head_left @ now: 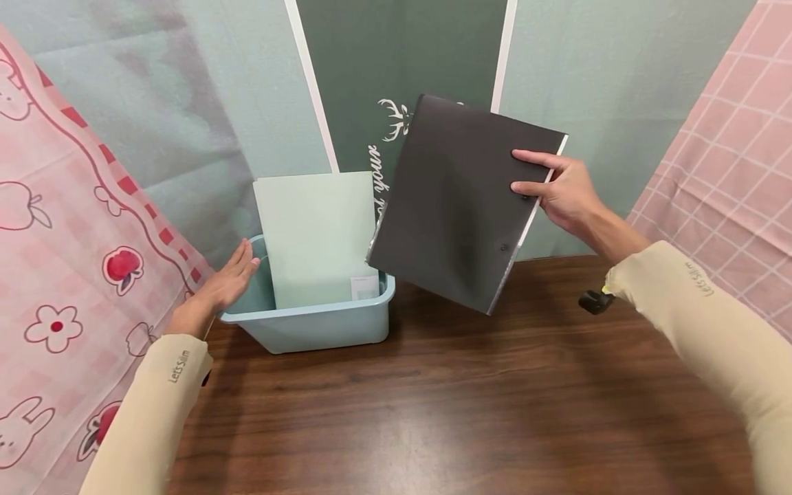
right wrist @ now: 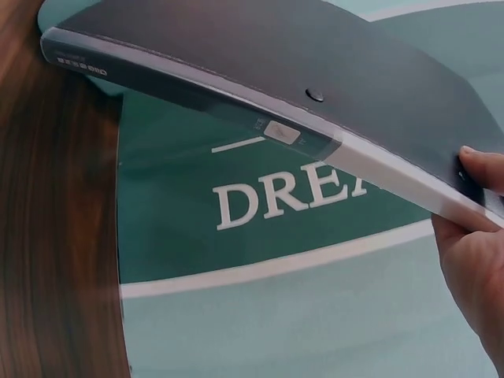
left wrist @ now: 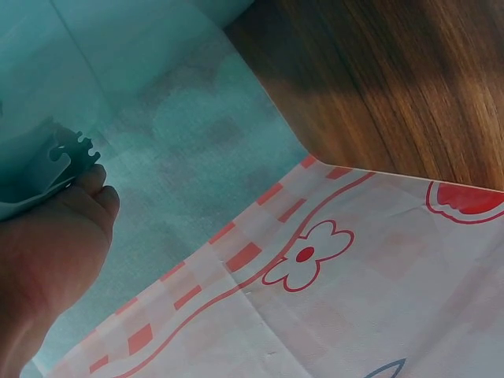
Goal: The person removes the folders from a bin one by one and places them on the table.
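Fingers (head_left: 238,256) straight, my left hand (head_left: 224,285) lies at the blue bin's (head_left: 315,328) left rim; a pale green sheet (head_left: 318,234) stands inside. To its right, my right hand (head_left: 566,192) pinches a black folder (head_left: 458,192) by its pale-edged spine, tilted above the table (head_left: 396,412), lower-left corner near the bin's right rim. Room lies near and right.

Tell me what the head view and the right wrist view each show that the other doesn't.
Only the head view shows the left hand, the pale green folder and the pink grid-patterned cloth.
Only the right wrist view shows the white spine label and the lettering "DRE".
Both show the black folder, the right hand holding it and the wooden table.
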Tool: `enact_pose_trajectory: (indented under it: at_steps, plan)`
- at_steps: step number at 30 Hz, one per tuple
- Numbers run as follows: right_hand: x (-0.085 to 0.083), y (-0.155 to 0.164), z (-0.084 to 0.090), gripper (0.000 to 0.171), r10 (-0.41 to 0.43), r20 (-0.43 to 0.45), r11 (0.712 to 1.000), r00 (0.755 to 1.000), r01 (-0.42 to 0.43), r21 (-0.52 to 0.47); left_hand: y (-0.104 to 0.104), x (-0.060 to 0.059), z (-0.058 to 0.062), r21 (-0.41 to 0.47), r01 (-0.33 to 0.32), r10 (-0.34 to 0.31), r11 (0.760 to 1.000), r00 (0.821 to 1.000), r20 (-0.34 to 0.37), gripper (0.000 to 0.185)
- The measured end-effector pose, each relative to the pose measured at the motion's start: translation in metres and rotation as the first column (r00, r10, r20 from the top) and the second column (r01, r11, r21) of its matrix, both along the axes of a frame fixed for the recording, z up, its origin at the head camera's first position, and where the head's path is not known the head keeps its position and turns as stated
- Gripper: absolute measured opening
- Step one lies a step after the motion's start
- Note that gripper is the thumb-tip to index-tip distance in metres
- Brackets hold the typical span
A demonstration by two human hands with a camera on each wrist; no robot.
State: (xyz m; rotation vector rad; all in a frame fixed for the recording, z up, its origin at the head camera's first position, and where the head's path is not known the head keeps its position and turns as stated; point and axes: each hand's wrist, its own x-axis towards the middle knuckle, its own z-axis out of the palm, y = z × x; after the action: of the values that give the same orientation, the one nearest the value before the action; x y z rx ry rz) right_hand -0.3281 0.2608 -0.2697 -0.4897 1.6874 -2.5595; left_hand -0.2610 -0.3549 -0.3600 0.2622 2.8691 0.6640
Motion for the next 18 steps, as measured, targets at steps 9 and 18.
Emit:
enact_pose_trajectory:
  at_steps: [9, 18]
  plan:
    - [0.0, 0.022, -0.002, 0.064, 0.002, 0.024, 0.999, 1.0, -0.003, 0.037, -0.002, -0.001, -0.001, 0.016, 0.01, -0.01, 1.0, 1.0, -0.014, 0.076]
    - [-0.001, 0.047, -0.004, 0.064, 0.031, 0.034, 0.998, 0.999, -0.033, 0.059, -0.003, -0.003, -0.003, 0.012, 0.011, -0.011, 1.0, 1.0, -0.005, 0.075]
